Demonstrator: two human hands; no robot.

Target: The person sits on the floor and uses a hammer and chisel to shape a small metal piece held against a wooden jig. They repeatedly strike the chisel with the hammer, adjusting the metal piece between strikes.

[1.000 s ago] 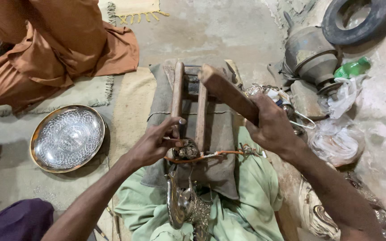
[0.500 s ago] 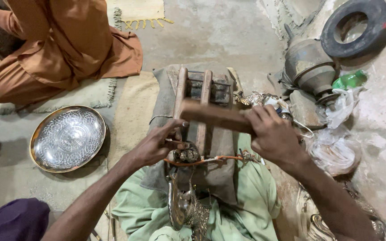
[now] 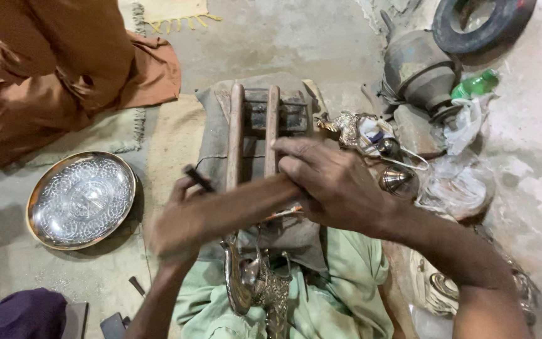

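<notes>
Since the earlier frames we have swung the wooden mallet [image 3: 246, 204] down from its raised tilt until it lies almost level, blurred, across our left hand [image 3: 180, 220]. Our right hand [image 3: 334, 185] is clenched round the mallet's handle end, fingers wrapped over the top. Our left hand pinches a thin dark punch [image 3: 199, 179] between thumb and fingertips, its upper end poking out above the knuckles, just beside the mallet's head. Below both hands an ornate silver piece [image 3: 252, 282] rests on the pale green cloth [image 3: 340, 295] over our lap, against a wooden two-bar frame [image 3: 252, 135] on grey padding. We sit on a bare concrete floor [image 3: 308, 44]. An engraved round tray [image 3: 81, 199] lies to the left, near a person in brown clothing [image 3: 51, 69]. A metal pot [image 3: 418, 69], a black tyre [image 3: 481, 22] and a green bottle [image 3: 475, 85] stand at the upper right.
</notes>
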